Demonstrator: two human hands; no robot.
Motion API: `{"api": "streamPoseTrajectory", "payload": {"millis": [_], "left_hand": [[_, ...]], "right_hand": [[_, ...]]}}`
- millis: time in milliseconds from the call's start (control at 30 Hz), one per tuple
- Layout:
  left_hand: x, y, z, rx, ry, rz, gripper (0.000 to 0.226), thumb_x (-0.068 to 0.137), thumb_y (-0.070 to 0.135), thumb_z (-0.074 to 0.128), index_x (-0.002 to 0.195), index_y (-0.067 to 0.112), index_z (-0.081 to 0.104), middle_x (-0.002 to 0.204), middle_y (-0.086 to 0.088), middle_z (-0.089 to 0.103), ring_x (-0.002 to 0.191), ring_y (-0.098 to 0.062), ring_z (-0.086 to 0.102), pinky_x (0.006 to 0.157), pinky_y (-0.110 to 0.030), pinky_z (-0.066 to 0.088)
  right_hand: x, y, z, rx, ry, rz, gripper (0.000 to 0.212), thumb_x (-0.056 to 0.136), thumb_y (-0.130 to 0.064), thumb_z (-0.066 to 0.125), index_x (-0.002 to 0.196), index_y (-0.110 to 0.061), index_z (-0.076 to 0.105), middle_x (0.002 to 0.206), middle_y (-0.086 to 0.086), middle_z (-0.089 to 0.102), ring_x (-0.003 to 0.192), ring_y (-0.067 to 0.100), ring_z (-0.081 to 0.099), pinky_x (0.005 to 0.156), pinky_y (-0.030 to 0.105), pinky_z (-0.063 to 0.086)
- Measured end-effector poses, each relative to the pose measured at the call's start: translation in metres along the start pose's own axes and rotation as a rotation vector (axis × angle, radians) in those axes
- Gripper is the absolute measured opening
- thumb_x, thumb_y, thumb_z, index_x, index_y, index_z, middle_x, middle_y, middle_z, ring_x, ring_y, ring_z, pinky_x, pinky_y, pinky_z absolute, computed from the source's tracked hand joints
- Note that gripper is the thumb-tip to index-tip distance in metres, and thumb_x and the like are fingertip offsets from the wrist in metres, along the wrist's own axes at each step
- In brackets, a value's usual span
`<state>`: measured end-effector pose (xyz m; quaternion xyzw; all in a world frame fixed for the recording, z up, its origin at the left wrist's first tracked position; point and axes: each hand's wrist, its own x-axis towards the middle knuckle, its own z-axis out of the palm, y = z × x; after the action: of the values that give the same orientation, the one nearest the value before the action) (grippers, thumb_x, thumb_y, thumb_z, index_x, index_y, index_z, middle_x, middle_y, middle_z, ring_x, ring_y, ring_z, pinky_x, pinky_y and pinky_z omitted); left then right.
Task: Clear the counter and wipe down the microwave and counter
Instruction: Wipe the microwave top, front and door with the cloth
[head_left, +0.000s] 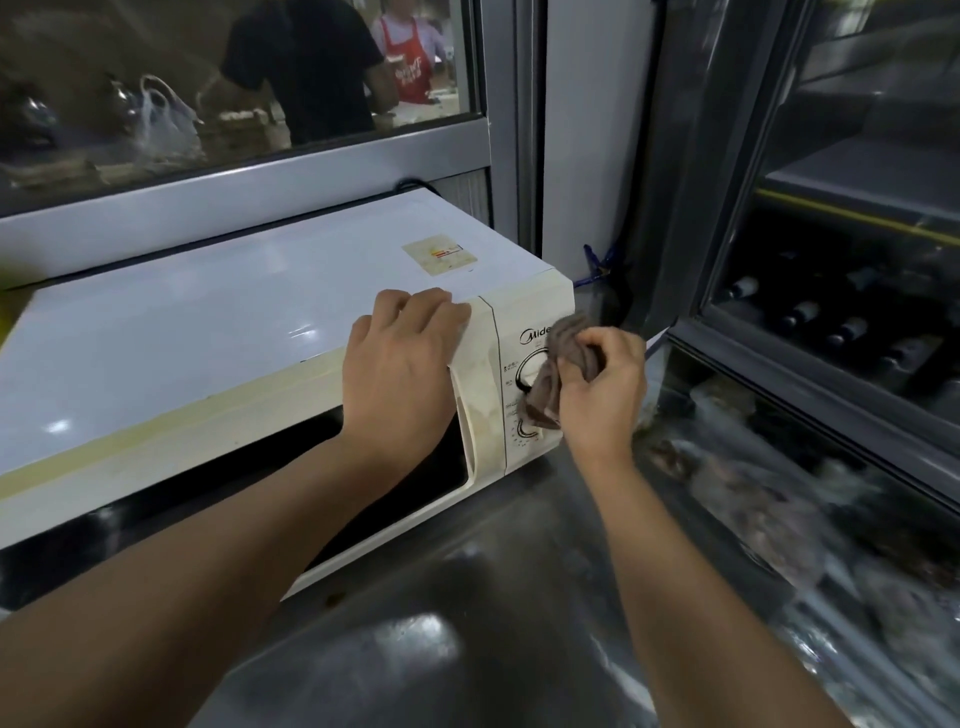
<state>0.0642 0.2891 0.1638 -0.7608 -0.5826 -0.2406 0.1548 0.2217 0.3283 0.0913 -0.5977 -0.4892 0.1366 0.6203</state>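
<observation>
Background only: glass window (234, 78) behind, grey frame. Through it: a person in a black shirt (306, 67), another in a red apron (410, 52), a white plastic bag (163, 117) on a ledge. Right side: dark glass-door cooler (841, 260) with bottles (802, 314) lying on a lower shelf. Blue clip (597, 262) beside the cooler frame. Black cable (415, 183) at the wall.

Microwave (208, 332): 1, with 2 dials, both partly covered. Cloth (558, 364): 1. Hands: 2, left (402, 371) and right (602, 395). Sticker (439, 254): 1. Bottles (802, 312) in cooler: at least 4. Bag (161, 117): 1.
</observation>
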Motion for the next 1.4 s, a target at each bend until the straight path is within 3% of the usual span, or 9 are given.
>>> {"api": "streamPoseTrajectory", "payload": {"millis": [100,200,433,600,800,967,1267,1333,1400], "left_hand": [[-0.004,0.000,0.000,-0.007,0.000,0.019,0.056,0.072,0.000,0.036,0.122,0.007,0.058,0.130,-0.010,0.056,0.115,-0.037,0.047,0.084,-0.043,0.041],[-0.014,0.001,0.001,0.025,0.005,0.034,0.058,0.072,-0.002,0.038,0.127,0.006,0.054,0.133,-0.012,0.053,0.117,-0.037,0.046,0.089,-0.042,0.037],[-0.019,0.003,0.001,0.071,-0.045,0.024,0.069,0.073,0.016,0.015,0.133,0.008,0.048,0.136,-0.009,0.049,0.119,-0.035,0.043,0.093,-0.039,0.034],[-0.022,0.007,-0.003,0.120,-0.099,0.016,0.066,0.074,0.015,0.020,0.135,0.006,0.045,0.139,-0.011,0.046,0.122,-0.037,0.041,0.101,-0.048,0.030],[-0.033,0.006,0.001,0.135,-0.104,0.060,0.066,0.069,-0.003,0.048,0.135,0.004,0.045,0.145,-0.012,0.040,0.127,-0.038,0.038,0.105,-0.054,0.026],[-0.035,0.000,-0.001,0.136,-0.090,0.111,0.063,0.069,-0.003,0.052,0.132,0.002,0.049,0.143,-0.012,0.044,0.124,-0.037,0.044,0.100,-0.052,0.033],[-0.035,-0.005,0.005,0.152,-0.045,0.142,0.060,0.077,0.013,0.027,0.133,0.004,0.050,0.142,-0.011,0.045,0.123,-0.036,0.046,0.103,-0.051,0.033],[-0.035,-0.006,0.007,0.150,-0.040,0.139,0.061,0.077,0.012,0.027,0.133,0.004,0.049,0.143,-0.011,0.044,0.124,-0.036,0.045,0.104,-0.052,0.031],[-0.036,-0.005,0.007,0.148,-0.043,0.131,0.062,0.077,0.012,0.026,0.134,0.005,0.048,0.145,-0.011,0.042,0.126,-0.037,0.043,0.105,-0.053,0.029]], "right_hand": [[-0.010,0.014,0.004,0.087,0.031,0.166,0.016,0.086,-0.001,0.060,0.102,-0.003,0.062,0.112,0.011,0.054,0.095,0.016,0.053,0.080,-0.003,0.036],[-0.016,0.026,0.006,0.040,-0.043,0.321,0.021,0.087,-0.003,0.059,0.108,-0.005,0.063,0.116,0.016,0.056,0.104,0.025,0.057,0.092,0.020,0.043],[-0.045,0.013,0.012,-0.076,-0.114,0.248,0.016,0.083,0.003,0.063,0.098,-0.003,0.064,0.116,0.005,0.038,0.091,0.012,0.044,0.074,-0.011,0.020],[-0.059,0.008,0.007,-0.151,-0.185,0.046,0.017,0.079,0.007,0.064,0.094,0.001,0.068,0.108,0.004,0.040,0.091,0.012,0.044,0.076,-0.011,0.022],[-0.048,0.007,0.011,-0.194,-0.075,0.144,0.019,0.077,0.002,0.066,0.090,-0.010,0.065,0.118,0.005,0.047,0.106,0.021,0.052,0.079,0.027,0.042],[-0.070,0.003,0.018,-0.153,-0.088,-0.020,0.022,0.076,0.004,0.067,0.095,-0.007,0.070,0.108,0.008,0.054,0.100,0.021,0.055,0.085,0.022,0.044],[-0.071,-0.007,0.033,0.013,0.192,-0.108,0.019,0.077,0.007,0.065,0.096,0.005,0.070,0.093,0.011,0.049,0.081,0.013,0.050,0.082,-0.005,0.032],[-0.073,0.002,0.035,-0.027,0.150,-0.161,0.019,0.079,0.008,0.063,0.097,0.004,0.069,0.095,0.015,0.051,0.082,0.015,0.053,0.083,0.004,0.040],[-0.080,0.017,0.032,-0.160,0.022,-0.132,0.016,0.081,0.003,0.063,0.095,-0.002,0.069,0.099,0.014,0.052,0.084,0.021,0.057,0.075,0.029,0.051]]}}
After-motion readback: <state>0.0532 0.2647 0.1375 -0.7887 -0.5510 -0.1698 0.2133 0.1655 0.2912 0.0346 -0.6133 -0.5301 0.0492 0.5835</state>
